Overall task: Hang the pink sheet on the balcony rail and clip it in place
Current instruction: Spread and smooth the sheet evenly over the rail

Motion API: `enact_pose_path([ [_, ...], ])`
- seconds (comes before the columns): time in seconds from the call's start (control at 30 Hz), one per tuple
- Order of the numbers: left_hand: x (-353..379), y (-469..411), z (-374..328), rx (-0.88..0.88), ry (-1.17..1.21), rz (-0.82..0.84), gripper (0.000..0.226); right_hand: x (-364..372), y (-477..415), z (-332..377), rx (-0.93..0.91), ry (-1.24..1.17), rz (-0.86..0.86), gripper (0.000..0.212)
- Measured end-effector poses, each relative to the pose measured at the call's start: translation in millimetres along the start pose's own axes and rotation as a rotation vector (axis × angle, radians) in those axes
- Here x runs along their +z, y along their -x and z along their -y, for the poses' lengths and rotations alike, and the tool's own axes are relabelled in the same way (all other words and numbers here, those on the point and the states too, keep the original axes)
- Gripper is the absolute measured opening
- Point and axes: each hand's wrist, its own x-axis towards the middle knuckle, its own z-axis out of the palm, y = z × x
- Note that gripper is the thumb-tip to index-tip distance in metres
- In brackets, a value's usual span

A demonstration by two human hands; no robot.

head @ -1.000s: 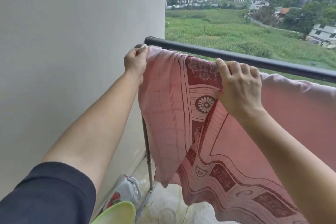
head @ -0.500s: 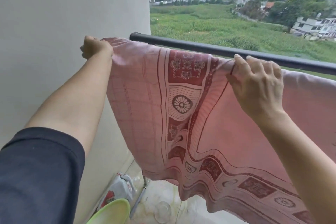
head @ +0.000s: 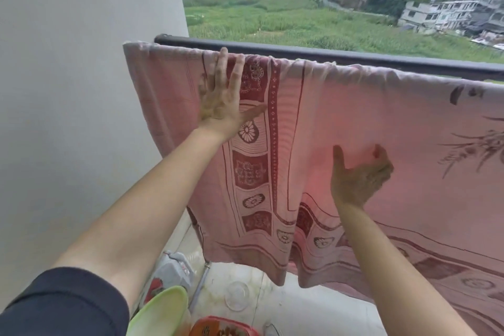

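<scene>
We see both hands open: left hand (head: 222, 98) flat on sheet (head: 341, 123), right hand (head: 357, 174) loose below. Sheet thin, limp, light; we pinch top fold at rail (head: 354, 56) above hands.

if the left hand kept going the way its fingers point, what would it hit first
Probably the top fold of the pink sheet where it drapes over the rail. The left hand lies open, fingers pointing up toward that fold; depth is hard to judge.

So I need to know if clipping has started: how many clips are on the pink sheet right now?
0. No clip shows anywhere along the pink sheet where it drapes the rail. Both hands are open and empty. The sheet runs past the right edge, so some may be hidden there.
</scene>
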Motion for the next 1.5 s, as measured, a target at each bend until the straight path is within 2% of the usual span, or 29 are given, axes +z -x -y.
enact_pose_path([
  [0.07,0.5,3.7,-0.7,-0.116,0.0,-0.103,0.098,-10.6,-7.5,-12.7,-0.025,0.073,0.057,0.051],
  [0.1,1.9,7.1,-3.0,-0.187,0.002,-0.123,0.09,-16.4,-11.3,-16.5,-0.05,0.107,0.081,0.045],
  [0.17,10.3,19.2,-12.7,-0.274,0.04,-0.039,0.069,-27.5,-15.5,-22.3,-0.083,0.162,0.11,0.041],
  [0.23,23.2,33.4,-24.5,-0.314,0.203,0.031,0.037,-37.5,-15.6,-27.7,-0.104,0.185,0.126,0.04],
  [0.3,33.5,45.4,-36.6,-0.411,0.332,0.027,0.023,-46.5,-13.7,-31.5,-0.137,0.182,0.158,0.039],
  [0.33,36.2,49.6,-42.4,-0.467,0.36,-0.016,0.027,-50.6,-13.4,-32.0,-0.146,0.181,0.172,0.037],
  [0.4,40.0,56.2,-49.3,-0.6,0.385,-0.069,0.055,-57.8,-13.6,-32.2,-0.149,0.191,0.194,0.034],
  [0.5,45.2,63.2,-43.8,-0.858,0.406,0.114,0.108,-63.2,-13.1,-36.5,-0.168,0.188,0.21,0.033],
  [0.57,53.0,68.2,-36.0,-0.95,0.429,0.176,0.123,-64.2,-11.5,-39.7,-0.179,0.178,0.212,0.033],
  [0.6,58.7,69.7,-32.9,-0.97,0.443,0.175,0.12,-64.1,-11.1,-40.9,-0.184,0.179,0.213,0.032],
  [0.67,72.8,71.4,-26.9,-0.972,0.489,0.159,0.099,-63.2,-10.4,-41.7,-0.2,0.186,0.215,0.031],
  [0.77,81.6,72.1,-29.4,-0.906,0.69,0.105,0.06,-60.1,-9.9,-41.8,-0.21,0.186,0.228,0.029],
  [0.83,81.2,75.0,-41.1,-0.802,0.69,0.063,0.048,-56.4,-9.4,-42.7,-0.207,0.177,0.229,0.029],
  [0.93,81.6,81.7,-55.4,-0.613,0.458,0.051,0.063,-48.6,-8.1,-44.3,-0.193,0.165,0.238,0.028],
  [0.97,85.4,83.2,-55.8,-0.562,0.422,0.048,0.06,-46.6,-7.1,-44.8,-0.193,0.163,0.233,0.028],
  [1.03,93.3,83.0,-51.7,-0.503,0.43,0.064,0.037,-44.4,-5.5,-45.9,-0.194,0.164,0.221,0.026],
  [1.13,103.1,85.3,-41.5,-0.53,0.446,0.048,0.033,-42.3,-2.1,-48.3,-0.181,0.18,0.224,0.028],
  [1.23,106.2,99.7,-29.7,-0.519,0.364,0.074,0.031,-38.6,2.1,-54.5,-0.164,0.249,0.253,0.03],
  [1.5,98.7,123.6,-15.3,-0.478,0.271,0.277,0.026,-29.2,11.4,-79.1,-0.18,0.382,0.351,0.03],
])
